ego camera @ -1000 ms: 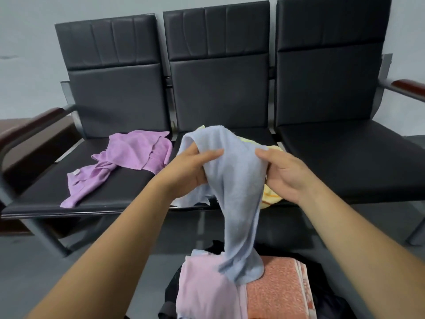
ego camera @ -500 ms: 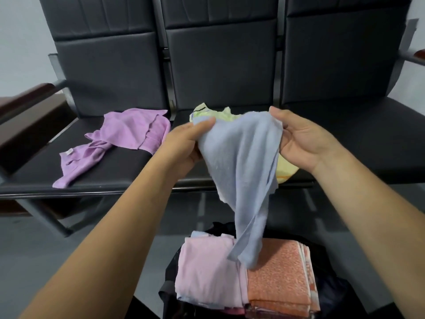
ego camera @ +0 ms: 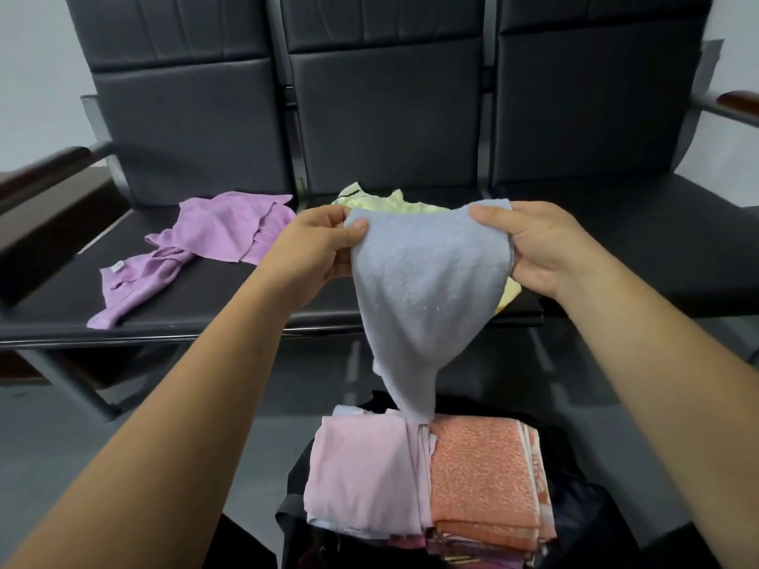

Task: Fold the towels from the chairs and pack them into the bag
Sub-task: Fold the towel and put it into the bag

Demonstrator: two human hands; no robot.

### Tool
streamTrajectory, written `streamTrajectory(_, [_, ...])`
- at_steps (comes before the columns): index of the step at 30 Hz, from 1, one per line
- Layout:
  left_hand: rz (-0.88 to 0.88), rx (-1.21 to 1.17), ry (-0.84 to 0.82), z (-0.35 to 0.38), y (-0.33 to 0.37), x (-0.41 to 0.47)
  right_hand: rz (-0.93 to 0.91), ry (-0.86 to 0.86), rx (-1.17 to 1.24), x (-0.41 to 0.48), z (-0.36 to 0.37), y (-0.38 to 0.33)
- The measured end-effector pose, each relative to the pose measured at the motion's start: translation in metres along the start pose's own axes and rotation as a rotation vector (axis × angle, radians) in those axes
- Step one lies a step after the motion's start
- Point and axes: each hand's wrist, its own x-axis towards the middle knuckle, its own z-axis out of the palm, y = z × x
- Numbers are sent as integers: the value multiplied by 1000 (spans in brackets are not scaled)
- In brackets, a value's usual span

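Note:
I hold a light blue towel (ego camera: pixel 423 289) up in front of the chairs. My left hand (ego camera: pixel 312 248) pinches its upper left corner and my right hand (ego camera: pixel 542 244) grips its upper right corner. The towel hangs in a point, its tip touching folded towels in the black bag (ego camera: pixel 295 523) below. In the bag lie a folded pink towel (ego camera: pixel 361 474) and a folded orange towel (ego camera: pixel 480 478). A crumpled purple towel (ego camera: pixel 197 248) lies on the left seat. A yellow towel (ego camera: pixel 386 201) lies on the middle seat, mostly hidden behind the blue one.
A row of three black padded chairs (ego camera: pixel 386 112) stands against a pale wall, with dark wooden armrests at the left (ego camera: pixel 45 170) and right (ego camera: pixel 739 102) ends. Grey floor lies under and in front of the seats. The right seat (ego camera: pixel 640 240) has nothing on it.
My hands have moved apart along the blue towel's top edge, spreading it wider. The towel's hanging tip has shifted to between the pink and orange towels.

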Motion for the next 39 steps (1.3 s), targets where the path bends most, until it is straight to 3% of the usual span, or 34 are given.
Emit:
streamTrajectory(5, [51, -114, 45, 4, 3, -5, 89, -247, 395, -6, -2, -4])
streamTrajectory(9, [74, -131, 7, 4, 6, -7, 47, -232, 233, -5, -4, 0])
streamTrajectory(11, [83, -136, -46, -1, 4, -7, -19, -179, 11, -4, -5, 3])
streamTrajectory(14, [94, -61, 0, -9, 1, -6, -101, -91, -281, -7, -3, 3])
streamTrajectory(18, [130, 200, 124, -13, 0, -7, -68, -71, -185, -6, 2, 5])
streamTrajectory(24, [68, 53, 169, -7, 3, -7, 66, -171, 278, -6, 0, 1])
streamTrajectory(27, [58, -108, 112, -10, 2, -6, 31, -148, 214, -5, -1, -1])
streamTrajectory(29, [102, -78, 65, -11, 0, -5, -11, -80, 131, -2, -1, 0])
streamTrajectory(35, [162, 93, 221, -6, -2, -3, -136, 65, -104, -2, -3, 2])
streamTrajectory(39, [136, 61, 251, -5, -1, -2, -129, 59, -47, -2, 1, 7])
